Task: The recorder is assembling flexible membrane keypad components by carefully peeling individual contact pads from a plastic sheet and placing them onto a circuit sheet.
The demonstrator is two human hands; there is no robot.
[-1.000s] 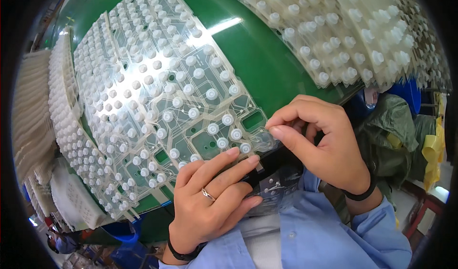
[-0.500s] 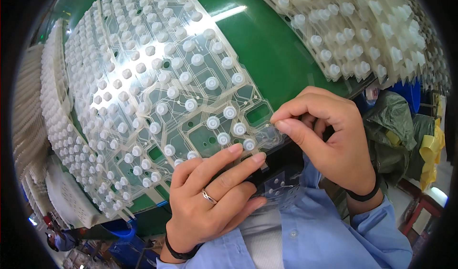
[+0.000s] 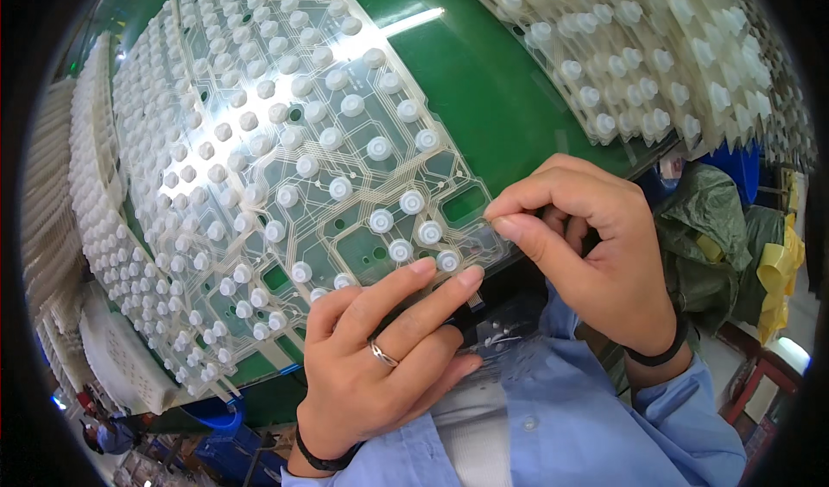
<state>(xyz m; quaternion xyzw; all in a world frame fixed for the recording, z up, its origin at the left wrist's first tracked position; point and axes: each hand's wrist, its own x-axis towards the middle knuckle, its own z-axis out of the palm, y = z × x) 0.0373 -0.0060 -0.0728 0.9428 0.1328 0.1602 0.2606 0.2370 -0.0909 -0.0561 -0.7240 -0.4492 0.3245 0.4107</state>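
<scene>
A clear keyboard membrane (image 3: pixel 371 172) with printed silvery tracks and rows of white rubber domes lies on a green worktop (image 3: pixel 466 81). My right hand (image 3: pixel 596 237) pinches it between thumb and forefinger at its near right corner; the fingertips hide exactly what is gripped there. On the near edge rests my left hand (image 3: pixel 380 357), with a ring on one finger. Its fingers are stretched out, and two fingertips touch the film beside the nearest domes. Nothing is held in that hand.
Tall stacks of similar domed sheets (image 3: pixel 639 55) stand at the far right; more stacked sheets (image 3: pixel 56 202) line the left edge. Right of the worktop are a dark green plastic bag (image 3: pixel 704 219) and a yellow item (image 3: pixel 781 267). A blue bin (image 3: pixel 229 452) sits low at left.
The membrane has slid slightly to the left, and my right fingertips have shifted left with its corner. My left hand has stayed in nearly the same place.
</scene>
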